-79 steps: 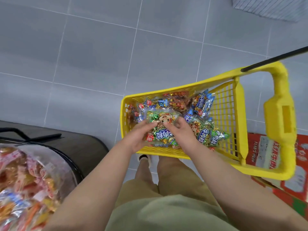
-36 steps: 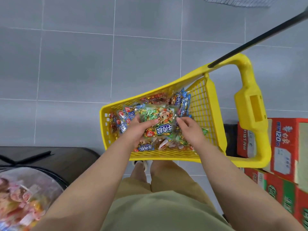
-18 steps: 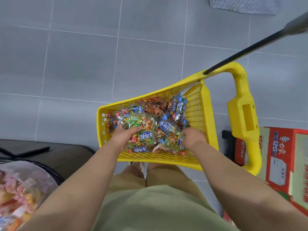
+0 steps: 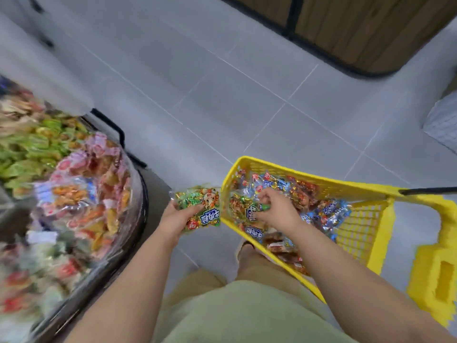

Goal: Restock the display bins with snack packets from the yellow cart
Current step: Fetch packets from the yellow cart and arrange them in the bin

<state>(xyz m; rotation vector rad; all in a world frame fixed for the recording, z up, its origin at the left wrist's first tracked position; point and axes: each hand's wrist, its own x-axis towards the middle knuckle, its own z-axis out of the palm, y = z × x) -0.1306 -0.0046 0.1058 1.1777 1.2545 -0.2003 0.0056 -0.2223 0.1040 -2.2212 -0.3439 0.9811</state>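
Our left hand (image 4: 174, 219) grips green snack packet (image 4: 201, 209) mid-frame, outside yellow cart (image 4: 366, 191). Our right hand (image 4: 277, 210), fingers pinching another packet (image 4: 249, 209) inside packet-filled cart. Display bin (image 4: 134, 219), left, heaped with blurred snacks.

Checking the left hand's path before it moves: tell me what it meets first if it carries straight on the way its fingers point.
Likely the yellow cart: the left hand, holding a green snack packet, points toward its near corner. Depth is unclear.

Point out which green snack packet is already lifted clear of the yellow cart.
The green packet gripped by the left hand, outside the cart's rim; the others lie inside it.
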